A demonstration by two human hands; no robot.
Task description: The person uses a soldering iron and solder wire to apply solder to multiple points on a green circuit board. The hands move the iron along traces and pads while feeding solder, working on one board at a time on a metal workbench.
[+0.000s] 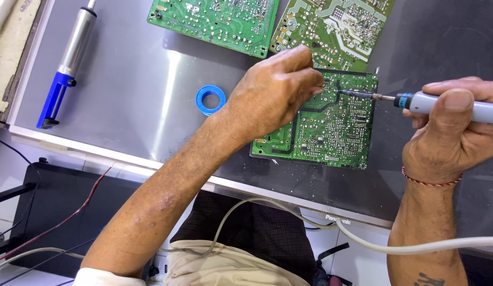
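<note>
at the far left a desoldering pump (66,66) with a silver barrel and blue grip lies slanted on the grey metal work surface (124,106), well apart from both hands. further right a small blue ring of tape (210,99) lies flat on the same surface, just beside the wrist of the left hand (275,92). that hand comes in from the lower left and rests on the upper left part of a green circuit board (326,124), its fingers bunched together and pressed down at the board's top edge; whether they pinch anything there cannot be told. two more green boards (220,21) (336,29) lie beyond it along the top, the second one touching or nearly touching the near board's upper edge. the near board lies flat, solder side up, between the two hands. a soldering iron (447,106) with a pale grey handle and blue collar points left, its tip set on the board's upper middle. the right hand (453,127) has its fingers clamped round the handle, thumb on top, and a red thread circles the wrist. a pale cable (363,244) runs below along the near edge.
</note>
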